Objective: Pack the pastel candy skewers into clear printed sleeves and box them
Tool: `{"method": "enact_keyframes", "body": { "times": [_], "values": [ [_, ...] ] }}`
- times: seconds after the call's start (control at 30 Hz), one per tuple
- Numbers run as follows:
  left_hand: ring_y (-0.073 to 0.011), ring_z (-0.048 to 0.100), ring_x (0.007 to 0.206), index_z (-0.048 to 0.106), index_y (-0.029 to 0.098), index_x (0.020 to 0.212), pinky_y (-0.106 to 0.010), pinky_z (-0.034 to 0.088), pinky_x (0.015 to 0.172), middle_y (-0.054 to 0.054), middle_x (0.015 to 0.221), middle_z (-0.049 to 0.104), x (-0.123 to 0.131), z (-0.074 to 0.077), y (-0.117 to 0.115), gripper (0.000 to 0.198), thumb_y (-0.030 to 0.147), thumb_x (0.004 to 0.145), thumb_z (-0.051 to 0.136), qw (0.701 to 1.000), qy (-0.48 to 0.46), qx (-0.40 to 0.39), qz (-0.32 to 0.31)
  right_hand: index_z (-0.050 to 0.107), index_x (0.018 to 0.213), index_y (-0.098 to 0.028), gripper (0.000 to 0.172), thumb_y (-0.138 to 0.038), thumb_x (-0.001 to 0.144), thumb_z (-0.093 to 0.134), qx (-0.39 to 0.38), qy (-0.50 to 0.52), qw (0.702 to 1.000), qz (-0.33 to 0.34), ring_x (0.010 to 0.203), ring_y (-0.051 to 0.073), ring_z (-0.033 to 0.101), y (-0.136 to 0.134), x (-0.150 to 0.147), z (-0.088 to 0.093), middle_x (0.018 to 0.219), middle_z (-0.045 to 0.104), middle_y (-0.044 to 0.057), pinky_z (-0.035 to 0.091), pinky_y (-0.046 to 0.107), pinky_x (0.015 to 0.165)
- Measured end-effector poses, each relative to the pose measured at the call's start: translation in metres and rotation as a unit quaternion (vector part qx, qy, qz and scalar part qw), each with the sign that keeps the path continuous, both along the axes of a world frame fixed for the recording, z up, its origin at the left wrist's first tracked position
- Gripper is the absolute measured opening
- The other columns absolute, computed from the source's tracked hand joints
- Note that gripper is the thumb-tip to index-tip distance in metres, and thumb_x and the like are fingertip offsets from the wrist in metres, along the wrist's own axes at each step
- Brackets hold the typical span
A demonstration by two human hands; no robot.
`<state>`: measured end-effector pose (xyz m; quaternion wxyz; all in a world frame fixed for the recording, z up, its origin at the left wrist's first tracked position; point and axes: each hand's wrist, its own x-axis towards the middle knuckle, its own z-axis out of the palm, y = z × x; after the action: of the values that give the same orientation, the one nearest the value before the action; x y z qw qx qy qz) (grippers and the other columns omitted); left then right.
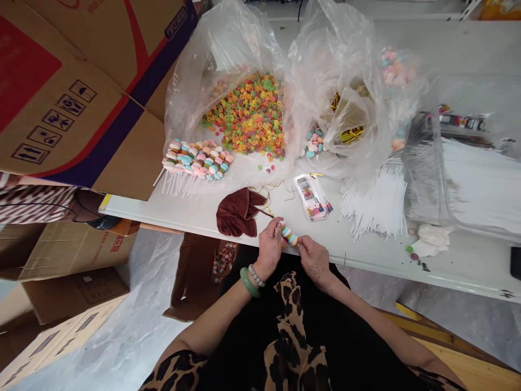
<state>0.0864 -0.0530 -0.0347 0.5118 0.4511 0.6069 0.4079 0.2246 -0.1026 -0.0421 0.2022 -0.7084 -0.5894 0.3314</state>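
Left hand [269,245] and right hand [314,260] clamped on both ends of a pastel candy stack [288,235], held just over the front edge of the white bench [228,220]. Near left hand: brown velvet cloth [238,213], gold twist ties [268,194]. Behind right hand: clear packet of printed cards [311,198]. Farther back: white sticks [376,203], plastic bag of fruit-ring candy [252,117].
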Motion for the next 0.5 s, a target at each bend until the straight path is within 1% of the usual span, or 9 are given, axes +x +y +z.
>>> {"method": "enact_keyframes", "body": {
  "times": [0.07, 0.17, 0.23, 0.3, 0.37, 0.43, 0.5],
  "values": [
    [-0.0158, 0.056, 0.069, 0.069, 0.022, 0.102, -0.027, 0.044, 0.067, -0.003, 0.082, 0.066, 0.000, -0.002, 0.000, 0.031, 0.046, 0.086, 0.058, 1.000, 0.012, 0.008, -0.011, 0.063, 0.087, -0.024, 0.025, -0.032, 0.090, 0.040, -0.006, 0.005, 1.000, -0.013, 0.070, 0.019, 0.059, 0.002, -0.001, 0.001, 0.075, 0.068, 0.002, 0.036, 0.028, 0.065],
    [-0.0172, 0.058, 0.077, 0.071, 0.022, 0.100, -0.027, 0.045, 0.074, -0.004, 0.087, 0.067, 0.002, -0.003, 0.002, 0.028, 0.043, 0.083, 0.063, 1.000, 0.006, 0.013, -0.017, 0.063, 0.086, -0.024, 0.023, -0.033, 0.088, 0.042, -0.018, 0.027, 0.999, -0.030, 0.068, 0.018, 0.058, 0.005, -0.001, 0.002, 0.071, 0.065, 0.001, 0.036, 0.028, 0.064],
    [-0.0174, 0.059, 0.075, 0.071, 0.021, 0.100, -0.028, 0.047, 0.072, -0.004, 0.081, 0.066, 0.001, -0.002, 0.006, 0.030, 0.044, 0.081, 0.065, 0.999, -0.020, -0.019, -0.022, 0.062, 0.083, -0.024, 0.021, -0.034, 0.086, 0.044, -0.030, 0.072, 0.996, -0.047, 0.065, 0.017, 0.055, 0.006, 0.003, 0.000, 0.065, 0.061, -0.001, 0.036, 0.028, 0.063],
    [-0.0159, 0.059, 0.066, 0.069, 0.019, 0.106, -0.029, 0.049, 0.066, -0.004, 0.077, 0.064, -0.004, 0.001, 0.013, 0.038, 0.046, 0.080, 0.066, 0.992, -0.086, -0.088, -0.026, 0.060, 0.077, -0.024, 0.018, -0.035, 0.083, 0.048, -0.041, 0.155, 0.984, -0.071, 0.060, 0.016, 0.052, 0.008, 0.008, -0.002, 0.060, 0.056, -0.003, 0.036, 0.026, 0.059],
    [-0.0151, 0.061, 0.064, 0.063, 0.020, 0.117, -0.030, 0.051, 0.063, -0.005, 0.088, 0.065, -0.013, 0.008, 0.020, 0.049, 0.047, 0.077, 0.069, 0.970, -0.185, -0.156, -0.016, 0.057, 0.075, -0.023, 0.016, -0.038, 0.079, 0.052, -0.058, 0.271, 0.954, -0.110, 0.052, 0.013, 0.044, 0.011, 0.013, -0.001, 0.056, 0.051, -0.004, 0.032, 0.024, 0.051],
    [-0.0161, 0.065, 0.072, 0.058, 0.022, 0.126, -0.032, 0.054, 0.067, -0.008, 0.107, 0.064, -0.024, 0.017, 0.026, 0.058, 0.046, 0.074, 0.072, 0.945, -0.267, -0.187, 0.011, 0.056, 0.076, -0.021, 0.018, -0.040, 0.074, 0.058, -0.081, 0.393, 0.903, -0.154, 0.045, 0.010, 0.033, 0.015, 0.016, 0.004, 0.055, 0.048, -0.006, 0.022, 0.023, 0.044],
    [-0.0174, 0.066, 0.081, 0.060, 0.023, 0.124, -0.031, 0.055, 0.070, -0.011, 0.119, 0.061, -0.031, 0.027, 0.029, 0.056, 0.047, 0.075, 0.072, 0.936, -0.295, -0.189, 0.027, 0.057, 0.079, -0.020, 0.023, -0.039, 0.070, 0.066, -0.102, 0.492, 0.848, -0.170, 0.042, 0.006, 0.023, 0.020, 0.013, 0.014, 0.054, 0.044, -0.007, 0.013, 0.021, 0.041]
  ]
}}
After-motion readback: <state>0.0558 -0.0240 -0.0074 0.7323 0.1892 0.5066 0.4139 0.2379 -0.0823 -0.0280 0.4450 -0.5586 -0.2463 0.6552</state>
